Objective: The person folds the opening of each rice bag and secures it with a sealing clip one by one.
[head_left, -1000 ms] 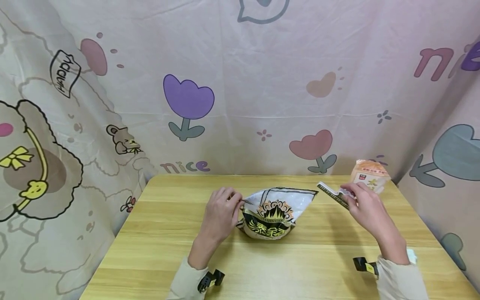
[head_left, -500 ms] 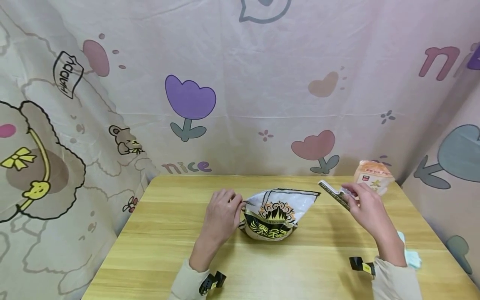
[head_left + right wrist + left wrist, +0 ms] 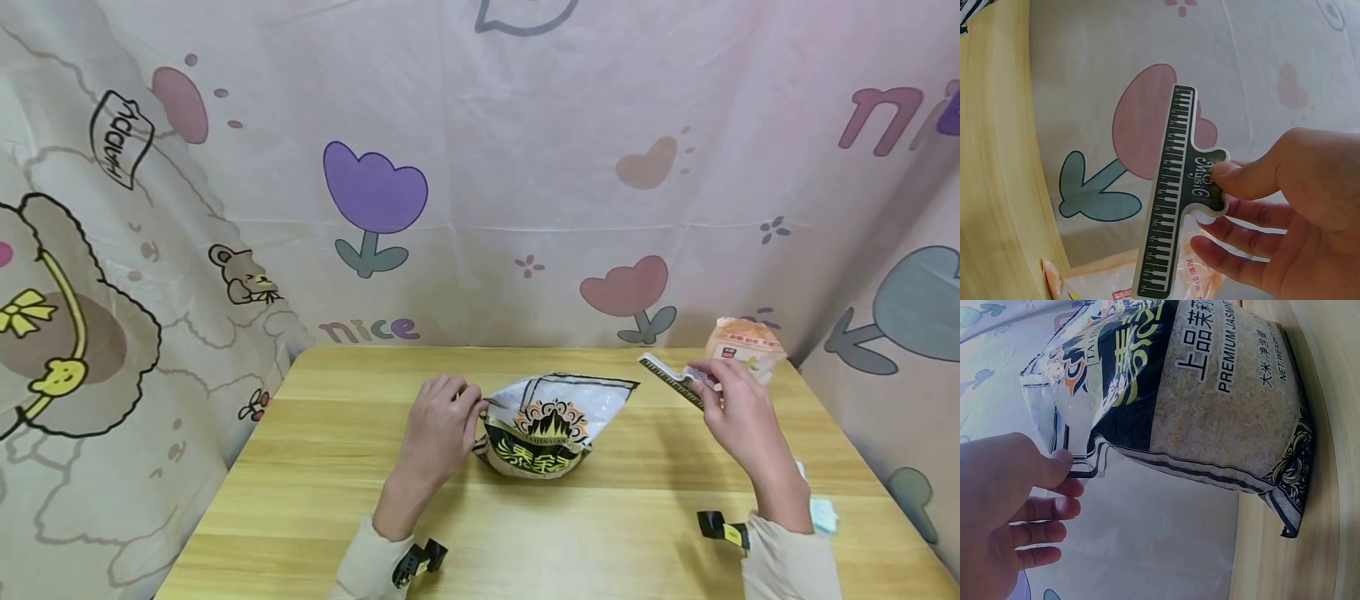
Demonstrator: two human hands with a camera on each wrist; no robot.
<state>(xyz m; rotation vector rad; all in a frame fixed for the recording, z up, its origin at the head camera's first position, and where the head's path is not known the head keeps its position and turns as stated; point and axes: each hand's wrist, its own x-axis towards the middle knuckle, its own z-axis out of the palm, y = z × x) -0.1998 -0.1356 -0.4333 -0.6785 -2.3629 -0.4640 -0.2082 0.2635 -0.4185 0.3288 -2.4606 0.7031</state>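
Note:
A bag of rice (image 3: pixel 551 427) with black, gold and white print stands in the middle of the wooden table (image 3: pixel 315 492). My left hand (image 3: pixel 442 425) pinches the bag's top left corner (image 3: pixel 1082 464) between thumb and fingers. My right hand (image 3: pixel 731 404) is raised to the right of the bag and holds a long clip printed with piano keys (image 3: pixel 671 381) by its handle; the same clip (image 3: pixel 1175 194) fills the right wrist view, thumb on its tab. The bag's clear window shows the grains (image 3: pixel 1222 419).
An orange and white packet (image 3: pixel 742 343) stands at the back right corner of the table. A pale blue object (image 3: pixel 817 508) lies near the right edge, behind my right forearm. Patterned cloth (image 3: pixel 480 183) walls the table on three sides.
My right hand with the clip has drifted slightly right and up. My left hand keeps its pinch on the bag's corner, and the bag has not moved.

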